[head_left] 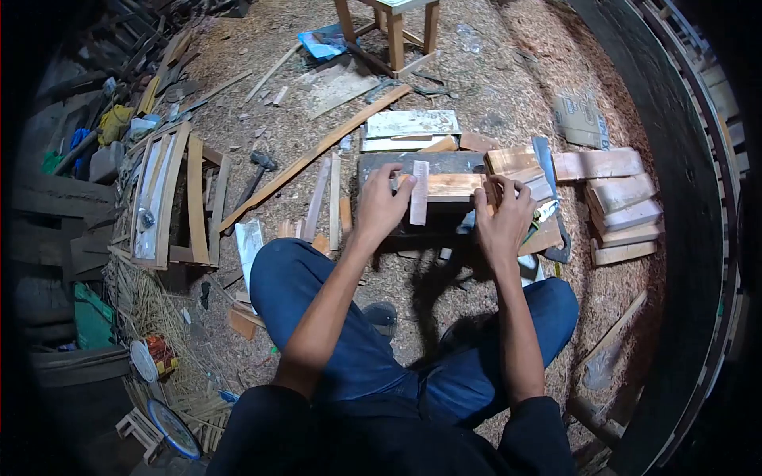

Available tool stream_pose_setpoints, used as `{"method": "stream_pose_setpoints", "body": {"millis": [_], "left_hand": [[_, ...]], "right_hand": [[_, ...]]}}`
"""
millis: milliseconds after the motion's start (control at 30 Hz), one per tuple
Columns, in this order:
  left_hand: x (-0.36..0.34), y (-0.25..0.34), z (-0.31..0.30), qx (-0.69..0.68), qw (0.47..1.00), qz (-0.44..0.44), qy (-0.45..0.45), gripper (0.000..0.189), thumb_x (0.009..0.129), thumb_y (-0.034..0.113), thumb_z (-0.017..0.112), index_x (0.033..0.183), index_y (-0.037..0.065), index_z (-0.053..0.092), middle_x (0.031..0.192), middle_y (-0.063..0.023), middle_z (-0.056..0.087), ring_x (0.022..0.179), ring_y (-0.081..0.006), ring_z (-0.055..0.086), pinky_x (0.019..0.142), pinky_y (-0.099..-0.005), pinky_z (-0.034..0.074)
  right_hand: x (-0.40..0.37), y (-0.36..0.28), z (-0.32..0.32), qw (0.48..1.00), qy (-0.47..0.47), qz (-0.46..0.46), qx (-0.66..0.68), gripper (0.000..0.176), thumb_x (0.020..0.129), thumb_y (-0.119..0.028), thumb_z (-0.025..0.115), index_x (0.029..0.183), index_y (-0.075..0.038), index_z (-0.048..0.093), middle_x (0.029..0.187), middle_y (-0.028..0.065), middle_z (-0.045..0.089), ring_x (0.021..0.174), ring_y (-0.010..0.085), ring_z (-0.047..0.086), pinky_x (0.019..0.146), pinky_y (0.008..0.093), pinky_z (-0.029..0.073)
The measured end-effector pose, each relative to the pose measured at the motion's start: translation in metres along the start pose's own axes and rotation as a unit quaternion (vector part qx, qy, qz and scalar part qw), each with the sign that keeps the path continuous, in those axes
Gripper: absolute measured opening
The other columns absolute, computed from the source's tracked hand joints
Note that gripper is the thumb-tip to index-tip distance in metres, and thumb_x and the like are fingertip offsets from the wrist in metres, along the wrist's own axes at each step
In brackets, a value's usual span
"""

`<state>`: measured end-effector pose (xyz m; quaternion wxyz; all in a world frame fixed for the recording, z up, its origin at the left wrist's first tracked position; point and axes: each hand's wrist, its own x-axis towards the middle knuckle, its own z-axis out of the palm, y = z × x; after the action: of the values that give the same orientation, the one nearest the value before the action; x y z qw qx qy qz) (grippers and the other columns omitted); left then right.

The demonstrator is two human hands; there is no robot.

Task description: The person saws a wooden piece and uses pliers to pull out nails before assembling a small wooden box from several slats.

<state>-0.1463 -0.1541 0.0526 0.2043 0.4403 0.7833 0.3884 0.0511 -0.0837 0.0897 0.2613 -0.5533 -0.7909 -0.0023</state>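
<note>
My left hand [382,202] rests on a pale wooden strip [419,192] that stands across a reddish wood block [449,186], its fingers pinching the strip's left edge. That block lies on a dark, heavy block [381,165] in front of my knees. My right hand [505,216] grips the right end of the reddish block, fingers curled over it, next to a blue-grey tool blade [544,155]. Both my legs in blue trousers [294,285] frame the work spot.
Cut wood blocks [623,208] are stacked to the right. A long slat [313,155], a hammer [258,168] and a wooden frame [171,194] lie to the left on sawdust. A stool [393,28] stands ahead. A dark curved wall [675,159] closes the right side.
</note>
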Motion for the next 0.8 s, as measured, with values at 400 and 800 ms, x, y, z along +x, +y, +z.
{"method": "stream_pose_setpoints", "body": {"millis": [400,800], "left_hand": [[-0.005,0.01,-0.03,0.002,0.997,-0.077,-0.028,0.041,0.093,0.03,0.063,0.118,-0.002,0.065,0.106,-0.0217,0.07,0.1,-0.0281,0.069,0.089,-0.0341,0.051],[-0.006,0.038,-0.02,0.04,0.998,-0.038,-0.018,0.045,0.096,0.031,0.058,0.128,0.0,0.054,0.13,-0.0257,0.056,0.12,-0.0416,0.054,0.1,-0.0437,0.042]], "right_hand": [[-0.019,-0.017,-0.006,0.957,-0.134,0.07,0.249,0.039,0.089,-0.019,0.068,0.12,0.003,0.059,0.102,0.0233,0.058,0.094,0.0411,0.06,0.081,0.0456,0.049],[-0.009,-0.002,-0.009,0.945,-0.181,0.104,0.254,0.043,0.089,-0.027,0.068,0.123,-0.001,0.057,0.109,0.0202,0.061,0.099,0.0386,0.061,0.084,0.0457,0.048]]}}
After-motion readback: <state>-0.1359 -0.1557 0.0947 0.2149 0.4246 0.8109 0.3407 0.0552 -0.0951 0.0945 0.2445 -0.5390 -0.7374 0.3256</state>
